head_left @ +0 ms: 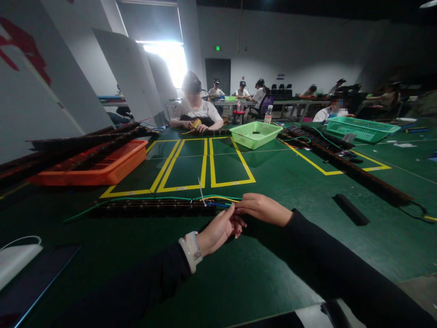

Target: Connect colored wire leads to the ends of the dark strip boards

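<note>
Wires (pixel 220 197) in green, yellow and blue — lying along a long dark strip (pixel 153 211) on the green surface (pixel 232 282), stretching right as far as the fingers. Right grip (pixel 264 208) with fingers bent close together, left grip (pixel 218 231) half curled, thumb raised beside them — impossible to tell how tightly closed, or on what. White cable tie (pixel 201 192) rising from the wires. Beyond, yellow-taped frames (pixel 205 164), then a light-green basket (pixel 266 139); farther left, an orange basket (pixel 126 165).

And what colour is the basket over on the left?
The basket is orange, shown best in the head view.
</note>
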Demonstrator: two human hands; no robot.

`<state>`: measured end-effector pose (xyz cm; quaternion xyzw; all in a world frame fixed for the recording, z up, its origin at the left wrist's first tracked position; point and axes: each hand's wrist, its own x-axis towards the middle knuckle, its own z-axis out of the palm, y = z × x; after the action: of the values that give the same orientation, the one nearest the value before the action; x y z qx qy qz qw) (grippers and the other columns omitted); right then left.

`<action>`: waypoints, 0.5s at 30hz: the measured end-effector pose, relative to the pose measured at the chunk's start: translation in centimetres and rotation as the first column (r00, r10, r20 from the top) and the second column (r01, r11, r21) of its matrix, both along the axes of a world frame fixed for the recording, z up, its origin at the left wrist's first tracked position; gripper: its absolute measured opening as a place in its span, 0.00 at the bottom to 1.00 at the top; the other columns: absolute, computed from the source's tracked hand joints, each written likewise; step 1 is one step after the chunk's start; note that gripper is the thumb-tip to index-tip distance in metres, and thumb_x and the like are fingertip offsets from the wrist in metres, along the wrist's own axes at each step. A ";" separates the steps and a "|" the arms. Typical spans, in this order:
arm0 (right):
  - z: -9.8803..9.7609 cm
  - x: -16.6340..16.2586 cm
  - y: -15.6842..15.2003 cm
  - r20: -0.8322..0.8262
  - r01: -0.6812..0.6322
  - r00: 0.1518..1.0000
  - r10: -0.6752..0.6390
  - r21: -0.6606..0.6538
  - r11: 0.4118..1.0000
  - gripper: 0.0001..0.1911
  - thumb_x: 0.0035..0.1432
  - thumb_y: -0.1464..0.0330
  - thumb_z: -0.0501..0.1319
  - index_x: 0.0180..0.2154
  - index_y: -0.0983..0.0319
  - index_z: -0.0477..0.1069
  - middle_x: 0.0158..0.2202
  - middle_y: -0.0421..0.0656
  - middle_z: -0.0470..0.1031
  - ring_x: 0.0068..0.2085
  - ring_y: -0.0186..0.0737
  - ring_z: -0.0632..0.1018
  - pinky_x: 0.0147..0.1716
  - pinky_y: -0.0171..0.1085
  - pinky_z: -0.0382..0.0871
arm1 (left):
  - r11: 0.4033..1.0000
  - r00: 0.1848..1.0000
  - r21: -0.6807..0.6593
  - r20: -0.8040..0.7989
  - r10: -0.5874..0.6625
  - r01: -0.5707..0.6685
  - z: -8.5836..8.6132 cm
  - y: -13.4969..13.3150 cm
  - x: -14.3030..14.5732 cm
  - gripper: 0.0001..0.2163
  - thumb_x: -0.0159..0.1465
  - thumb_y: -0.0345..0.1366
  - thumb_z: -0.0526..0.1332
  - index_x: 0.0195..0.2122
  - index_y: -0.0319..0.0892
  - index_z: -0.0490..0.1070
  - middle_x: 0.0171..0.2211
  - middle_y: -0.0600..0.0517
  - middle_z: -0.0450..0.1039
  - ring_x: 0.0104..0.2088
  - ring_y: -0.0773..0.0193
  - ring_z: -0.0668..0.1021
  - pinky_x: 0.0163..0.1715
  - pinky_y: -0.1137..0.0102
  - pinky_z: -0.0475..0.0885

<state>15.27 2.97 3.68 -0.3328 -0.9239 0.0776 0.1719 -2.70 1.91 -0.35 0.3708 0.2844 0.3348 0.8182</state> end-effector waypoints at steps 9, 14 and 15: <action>-1.2 -0.3 0.8 -0.016 -0.028 1.000 0.026 -0.152 0.988 0.12 0.64 0.70 0.52 0.35 0.65 0.74 0.32 0.44 0.69 0.35 0.35 0.71 0.37 0.33 0.65 | 0.963 0.957 0.174 -0.244 -0.159 0.204 0.4 -0.2 -0.3 0.28 0.61 0.57 0.45 0.21 0.36 0.66 0.17 0.48 0.69 0.11 0.74 0.63 0.11 0.76 0.49; -2.1 -0.4 1.2 0.012 -0.031 0.999 0.034 -0.181 0.983 0.11 0.61 0.74 0.54 0.40 0.64 0.74 0.36 0.46 0.72 0.37 0.36 0.72 0.39 0.34 0.65 | 0.930 0.926 0.204 -0.288 -0.243 0.307 0.2 -0.3 -0.4 0.27 0.62 0.54 0.46 0.20 0.36 0.67 0.16 0.49 0.68 0.10 0.75 0.63 0.10 0.77 0.47; -2.3 -0.3 1.2 0.010 -0.036 0.999 0.038 -0.178 0.983 0.10 0.60 0.74 0.54 0.40 0.64 0.74 0.35 0.46 0.72 0.37 0.37 0.72 0.39 0.34 0.65 | 0.932 0.930 0.204 -0.283 -0.236 0.299 0.1 -0.3 -0.4 0.27 0.62 0.54 0.46 0.20 0.36 0.67 0.16 0.50 0.68 0.10 0.74 0.64 0.10 0.77 0.48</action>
<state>14.95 4.20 1.41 -0.3303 -0.9203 0.1610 0.1340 -3.07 1.63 -0.25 0.5434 0.2898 0.2014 0.7617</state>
